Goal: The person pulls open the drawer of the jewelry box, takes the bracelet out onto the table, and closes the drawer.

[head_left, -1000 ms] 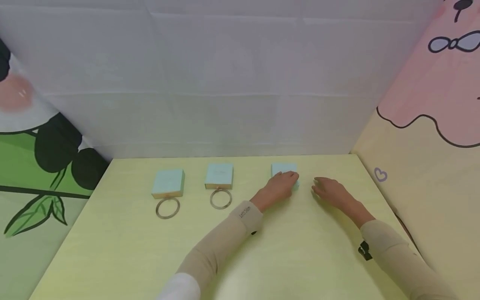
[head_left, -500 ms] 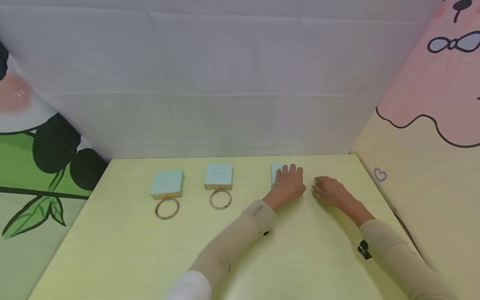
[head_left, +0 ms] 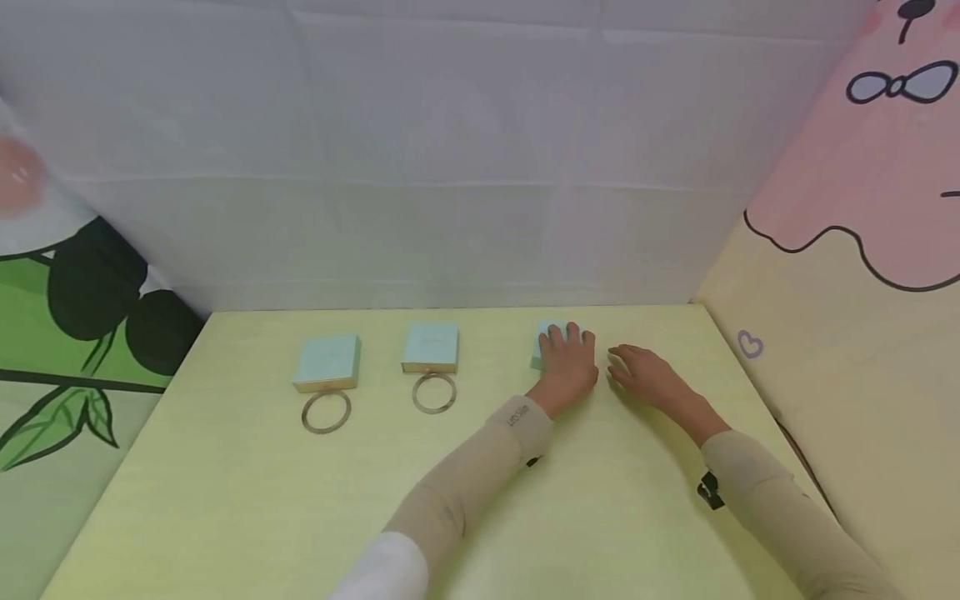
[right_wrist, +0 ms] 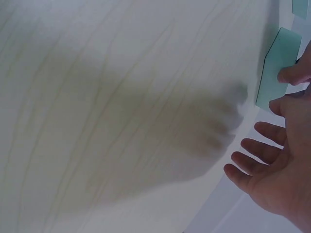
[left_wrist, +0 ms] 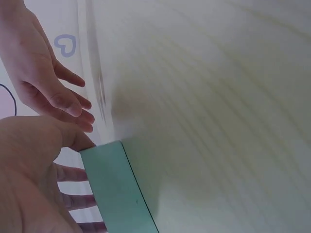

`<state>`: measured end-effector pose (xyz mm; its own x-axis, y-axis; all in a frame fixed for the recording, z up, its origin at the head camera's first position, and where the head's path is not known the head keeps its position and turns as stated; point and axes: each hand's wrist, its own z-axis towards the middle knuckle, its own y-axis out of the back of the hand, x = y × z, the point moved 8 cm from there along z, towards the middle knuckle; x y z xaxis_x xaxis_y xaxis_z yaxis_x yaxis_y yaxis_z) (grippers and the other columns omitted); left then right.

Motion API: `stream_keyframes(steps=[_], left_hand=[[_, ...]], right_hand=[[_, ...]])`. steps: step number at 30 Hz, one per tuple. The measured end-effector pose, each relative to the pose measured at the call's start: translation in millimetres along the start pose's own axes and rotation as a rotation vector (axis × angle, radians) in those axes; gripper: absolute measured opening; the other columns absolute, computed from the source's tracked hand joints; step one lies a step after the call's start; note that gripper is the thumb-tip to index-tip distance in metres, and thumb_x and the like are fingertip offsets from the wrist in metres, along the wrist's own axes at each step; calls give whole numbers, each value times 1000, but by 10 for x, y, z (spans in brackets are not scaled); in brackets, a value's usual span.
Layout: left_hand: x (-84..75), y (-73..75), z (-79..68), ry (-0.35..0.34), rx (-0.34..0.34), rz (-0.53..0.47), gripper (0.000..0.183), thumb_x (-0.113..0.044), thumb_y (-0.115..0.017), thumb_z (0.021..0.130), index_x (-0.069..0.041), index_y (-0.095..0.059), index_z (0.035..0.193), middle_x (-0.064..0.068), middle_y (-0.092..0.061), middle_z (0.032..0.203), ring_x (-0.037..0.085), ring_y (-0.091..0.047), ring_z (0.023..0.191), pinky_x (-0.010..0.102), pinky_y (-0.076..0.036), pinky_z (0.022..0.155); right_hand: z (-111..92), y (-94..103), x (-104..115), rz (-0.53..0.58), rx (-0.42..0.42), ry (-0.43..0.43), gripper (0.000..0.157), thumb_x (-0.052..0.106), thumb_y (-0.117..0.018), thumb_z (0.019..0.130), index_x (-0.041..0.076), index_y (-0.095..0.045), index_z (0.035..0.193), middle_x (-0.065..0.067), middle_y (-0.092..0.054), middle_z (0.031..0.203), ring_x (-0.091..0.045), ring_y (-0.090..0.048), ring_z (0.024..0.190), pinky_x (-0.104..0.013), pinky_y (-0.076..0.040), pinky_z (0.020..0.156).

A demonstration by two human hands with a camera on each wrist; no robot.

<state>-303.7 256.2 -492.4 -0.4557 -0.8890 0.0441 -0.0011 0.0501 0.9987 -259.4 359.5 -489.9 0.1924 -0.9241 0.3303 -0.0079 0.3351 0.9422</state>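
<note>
At the right of the row, a small pale-blue box (head_left: 537,357) lies on the table under my left hand (head_left: 567,367). That hand holds the box, with several spread fingers over its top and the thumb against its right end. Up close, the left wrist view shows the box's plain teal side (left_wrist: 116,187), with the fingertips hidden behind it. My right hand (head_left: 648,379) hovers just right of the box, fingers loosely bent, holding nothing. In the right wrist view its thumb (right_wrist: 279,107) is near the box corner; whether they touch I cannot tell.
Two more pale-blue boxes (head_left: 327,362) stand to the left, the second one (head_left: 431,346) nearer the middle. A metal-coloured ring (head_left: 326,412) lies in front of one, another ring (head_left: 434,393) before the other. A white curtain (head_left: 450,242) backs the table (head_left: 300,517).
Over the last second my left hand has turned and spread its fingers forward over the right-hand box. The view has shifted slightly. My right hand stays about where it was.
</note>
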Motion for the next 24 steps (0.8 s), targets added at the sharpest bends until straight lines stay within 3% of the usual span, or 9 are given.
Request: stream_keyframes(steps=[4, 10, 17, 24], left_hand=[[15, -6, -29, -54, -43, 13, 59, -47, -61, 88, -27, -37, 138, 5, -38, 137, 38, -35, 126, 53, -32, 103], [83, -12, -23, -120, -44, -26, 56, -31, -66, 89, -30, -37, 136, 3, -37, 140, 36, -33, 129, 52, -30, 106], [213, -18, -56, -295, -83, -49, 45, -14, -59, 93, -20, -40, 134, 0, -38, 136, 27, -36, 129, 48, -33, 106], [393, -83, -27, -252, -63, -47, 67, -38, -57, 93, -9, -29, 146, 12, -29, 148, 29, -27, 136, 46, -24, 113]], right_hand=[[6, 3, 25, -15, -8, 6, 44, 21, -52, 97, -7, -50, 130, -27, -52, 130, -44, -47, 121, -56, -36, 101], [33, 9, 42, -21, -16, 16, 45, 23, -51, 97, -6, -49, 131, -27, -51, 132, -44, -46, 122, -56, -36, 101], [24, 37, 8, -51, -2, 8, 46, 24, -50, 98, -6, -48, 132, -27, -50, 133, -44, -46, 122, -55, -36, 101], [60, 70, 50, -15, -25, 12, 45, 24, -50, 98, -5, -48, 132, -25, -50, 133, -43, -45, 124, -54, -35, 103]])
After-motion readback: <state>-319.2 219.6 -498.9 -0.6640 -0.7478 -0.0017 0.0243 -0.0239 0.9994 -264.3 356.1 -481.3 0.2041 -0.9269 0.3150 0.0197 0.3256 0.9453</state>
